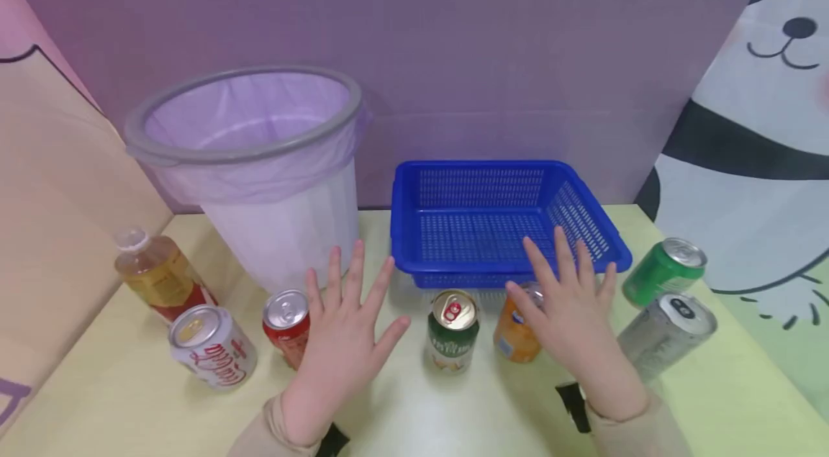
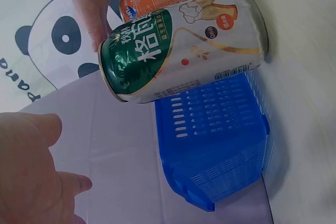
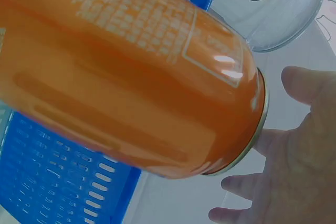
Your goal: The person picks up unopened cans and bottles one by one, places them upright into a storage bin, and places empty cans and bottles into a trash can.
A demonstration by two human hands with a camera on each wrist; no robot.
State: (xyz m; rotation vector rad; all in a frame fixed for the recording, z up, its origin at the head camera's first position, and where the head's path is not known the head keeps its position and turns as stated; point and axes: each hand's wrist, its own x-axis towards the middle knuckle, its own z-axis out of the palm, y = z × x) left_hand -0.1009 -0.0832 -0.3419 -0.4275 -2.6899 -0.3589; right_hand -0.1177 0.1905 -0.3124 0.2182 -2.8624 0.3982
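My left hand (image 1: 346, 335) is spread with straight fingers, between a red can (image 1: 287, 327) and a green-and-white can (image 1: 452, 333); it holds nothing. My right hand (image 1: 573, 313) is spread too, partly covering an orange can (image 1: 516, 335) in the head view. In the right wrist view the orange can (image 3: 131, 77) looms large beside the fingers; whether they touch it I cannot tell. The left wrist view shows the green-and-white can (image 2: 184, 45) upright on the table, apart from the left hand (image 2: 31, 166). A silver can (image 1: 667, 335) stands right of the right hand.
Behind the cans stand a white bin (image 1: 291, 227) with a lilac liner and a blue plastic basket (image 1: 404, 227). At left are a tea-coloured bottle (image 1: 162, 273) and a white Coca-Cola can (image 1: 214, 349). A green can (image 1: 663, 273) is near the right edge.
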